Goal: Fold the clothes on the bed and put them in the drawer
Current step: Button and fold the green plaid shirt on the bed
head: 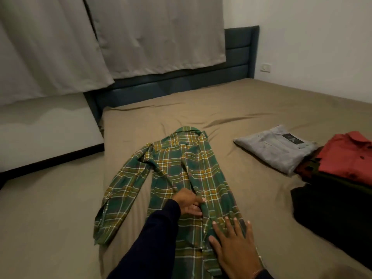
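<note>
A green and yellow plaid shirt (177, 170) lies lengthwise on the tan bed sheet (251, 109), collar toward the headboard. Its right side is folded in over the body and its left sleeve trails out to the left. My left hand (190, 203) pinches the folded edge of the fabric near the shirt's middle. My right hand (234, 244) lies flat with spread fingers on the lower part of the shirt, pressing it down. No drawer is in view.
At the right of the bed lie a folded grey garment (277, 151), a red shirt (350, 156) on top of dark clothes (332, 210). A dark blue headboard (237, 55) and grey curtains (141, 35) stand behind. The floor (46, 218) lies to the left.
</note>
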Available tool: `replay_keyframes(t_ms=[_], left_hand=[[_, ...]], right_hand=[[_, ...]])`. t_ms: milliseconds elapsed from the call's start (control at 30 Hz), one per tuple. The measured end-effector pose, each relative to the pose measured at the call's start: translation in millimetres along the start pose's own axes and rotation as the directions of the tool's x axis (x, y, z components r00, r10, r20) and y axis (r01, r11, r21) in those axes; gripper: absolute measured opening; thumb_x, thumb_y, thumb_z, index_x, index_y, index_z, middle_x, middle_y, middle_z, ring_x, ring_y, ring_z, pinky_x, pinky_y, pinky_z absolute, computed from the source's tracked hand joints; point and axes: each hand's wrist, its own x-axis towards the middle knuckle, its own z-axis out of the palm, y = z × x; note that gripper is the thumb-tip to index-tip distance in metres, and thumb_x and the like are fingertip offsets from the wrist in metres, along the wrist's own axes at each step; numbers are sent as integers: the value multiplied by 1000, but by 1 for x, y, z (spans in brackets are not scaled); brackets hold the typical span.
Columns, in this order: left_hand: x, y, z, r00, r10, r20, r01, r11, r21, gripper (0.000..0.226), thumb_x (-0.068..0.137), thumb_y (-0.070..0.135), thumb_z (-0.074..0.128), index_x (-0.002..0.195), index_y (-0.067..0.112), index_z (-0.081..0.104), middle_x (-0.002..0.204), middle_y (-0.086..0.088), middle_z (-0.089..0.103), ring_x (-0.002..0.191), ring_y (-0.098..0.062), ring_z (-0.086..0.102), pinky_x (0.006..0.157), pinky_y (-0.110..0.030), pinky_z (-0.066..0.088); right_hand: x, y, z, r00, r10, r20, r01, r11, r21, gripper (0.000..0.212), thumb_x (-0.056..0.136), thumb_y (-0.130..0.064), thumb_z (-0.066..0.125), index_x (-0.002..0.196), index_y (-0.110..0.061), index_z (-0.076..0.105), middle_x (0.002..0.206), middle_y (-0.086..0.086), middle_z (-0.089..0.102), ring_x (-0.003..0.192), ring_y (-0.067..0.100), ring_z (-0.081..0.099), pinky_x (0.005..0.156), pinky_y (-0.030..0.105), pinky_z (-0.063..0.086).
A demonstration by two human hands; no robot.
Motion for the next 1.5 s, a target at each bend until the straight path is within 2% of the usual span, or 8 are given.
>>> replay_keyframes(t_ms=[100,267,533,633,933,1100,1300,1500], left_hand=[[-7,-10,-34,962,92,-256,-86,996,32,10,95,11,66,91,3,63,67,-10,64,62,-23,63,61,-37,56],[-30,-46,-102,608,405,-683,94,817,569,19,89,31,67,89,12,66,92,-7,68,87,-25,65,75,-34,53],[-20,-56,-131,732,265,-627,198,799,568,36,86,43,73,108,18,60,111,-2,64,105,-21,63,88,-31,51],[-22,-62,-145,757,198,-623,195,841,505,28,84,44,73,86,22,56,95,1,61,91,-17,58,80,-27,46],[-41,-79,-166,835,51,-548,132,948,289,29,79,25,82,65,20,57,67,0,68,71,-18,70,72,-33,60],[-28,-73,-158,768,29,-640,81,987,142,41,67,39,87,86,18,57,90,-2,68,83,-17,66,75,-33,55],[12,-33,-153,675,236,-699,82,918,389,30,87,47,71,80,25,51,93,2,62,87,-13,59,72,-27,43],[46,7,-162,589,378,-715,22,876,481,22,91,34,68,102,15,65,107,-6,68,101,-23,65,84,-34,50]], right_hand=[[28,-24,-28,995,-32,-95,42,994,103,82,94,-73,-1,128,-33,62,136,4,62,127,26,55,116,47,29],[129,-93,-52,942,-325,-89,336,884,327,50,101,-58,33,129,-22,54,124,-2,57,109,12,53,97,31,48],[293,-208,-45,956,-293,-32,287,901,327,45,91,-42,69,122,-11,55,121,13,62,108,30,60,91,42,52],[323,-229,-24,965,-259,37,247,949,195,51,89,-44,70,123,-8,54,121,16,61,111,35,61,90,43,52],[360,-234,16,968,-240,68,181,864,470,22,95,-33,65,100,-12,65,104,13,68,100,33,64,78,34,47],[374,-240,11,954,-299,-8,294,935,198,74,81,-52,73,132,-8,43,130,16,54,119,35,54,98,44,49],[397,-269,16,948,-311,-72,311,950,-16,74,88,-46,68,142,-6,38,132,17,54,117,37,58,92,45,51],[429,-256,-13,978,-81,-194,181,794,581,24,88,-18,61,110,-11,68,110,18,69,102,39,64,85,41,53]])
